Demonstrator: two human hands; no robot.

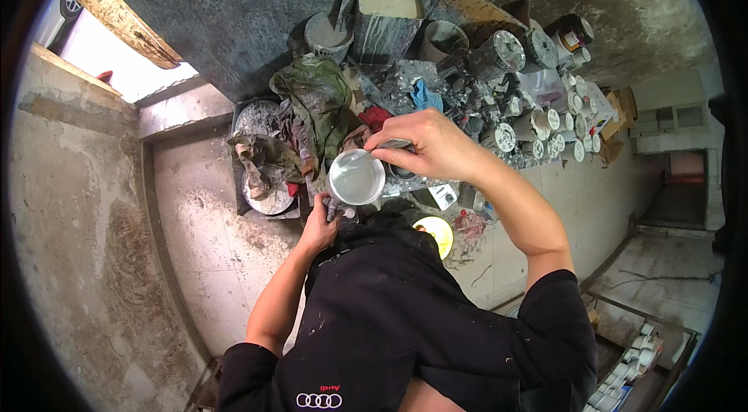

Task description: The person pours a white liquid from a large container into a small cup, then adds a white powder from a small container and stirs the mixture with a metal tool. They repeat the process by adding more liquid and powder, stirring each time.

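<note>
L hand (319, 229) grips the cup (356, 176) from below, fingers closed. R hand (425, 143) pinches a stick (383, 147) at the cup's rim. Yellow lid (436, 233) just below. Beyond: rags (319, 100), tins (499, 53), wall.

Stained concrete floor (202, 225) — crowded with paint cans (499, 53). Crumpled rags (319, 100), buckets (327, 31) and round lids (505, 136) lying there too

White paint cup (356, 176), green rag (321, 96)
</note>
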